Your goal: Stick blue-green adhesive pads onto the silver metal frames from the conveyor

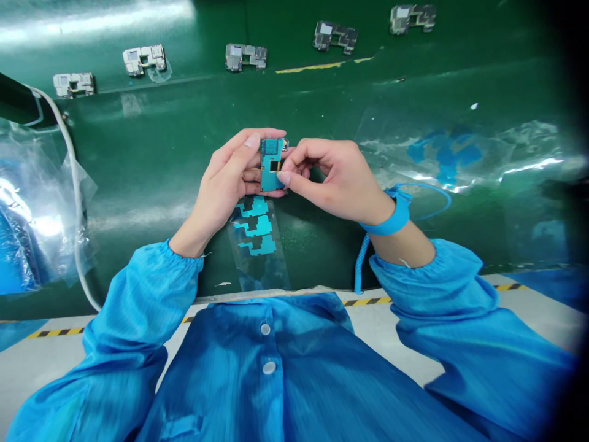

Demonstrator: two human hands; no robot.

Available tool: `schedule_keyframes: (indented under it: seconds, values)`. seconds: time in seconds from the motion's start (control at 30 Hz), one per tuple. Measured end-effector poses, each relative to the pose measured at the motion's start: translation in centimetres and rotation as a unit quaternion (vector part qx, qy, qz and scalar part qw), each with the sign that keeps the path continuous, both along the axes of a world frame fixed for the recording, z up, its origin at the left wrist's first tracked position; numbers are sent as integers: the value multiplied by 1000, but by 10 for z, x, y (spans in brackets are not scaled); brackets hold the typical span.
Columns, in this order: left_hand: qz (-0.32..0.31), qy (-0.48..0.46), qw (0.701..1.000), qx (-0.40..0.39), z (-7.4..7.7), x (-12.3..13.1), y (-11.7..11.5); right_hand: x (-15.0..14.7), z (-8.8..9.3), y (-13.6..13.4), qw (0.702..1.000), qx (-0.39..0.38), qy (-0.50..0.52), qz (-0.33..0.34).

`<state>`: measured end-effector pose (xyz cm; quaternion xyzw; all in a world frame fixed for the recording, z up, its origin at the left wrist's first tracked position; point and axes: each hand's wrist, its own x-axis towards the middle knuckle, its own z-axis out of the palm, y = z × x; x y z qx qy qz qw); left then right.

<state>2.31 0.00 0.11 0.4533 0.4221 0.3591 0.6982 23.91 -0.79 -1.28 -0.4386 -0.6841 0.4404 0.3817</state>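
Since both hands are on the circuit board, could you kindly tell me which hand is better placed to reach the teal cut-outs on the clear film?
Probably the left hand: it sits closest to the cut-outs, while the right hand lies further aside.

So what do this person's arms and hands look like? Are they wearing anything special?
The left hand and right hand are bare, with no gloves. The left sleeve and right sleeve are loose and blue, gathered at elasticated cuffs. A blue wrist strap circles the right wrist, with a coiled blue cord running from it.
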Motion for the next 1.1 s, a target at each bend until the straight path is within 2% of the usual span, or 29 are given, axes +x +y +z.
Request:
schedule_keyframes:
  seconds: [0.73, 1.1]
  values:
    - [-26, -23, 999, 35, -9, -2, 1, -1, 4, 0, 1000, -7, -13, -7]
    - [5, -12, 1000, -4, 4, -1, -2, 1, 5, 1, 1000, -26, -9, 3]
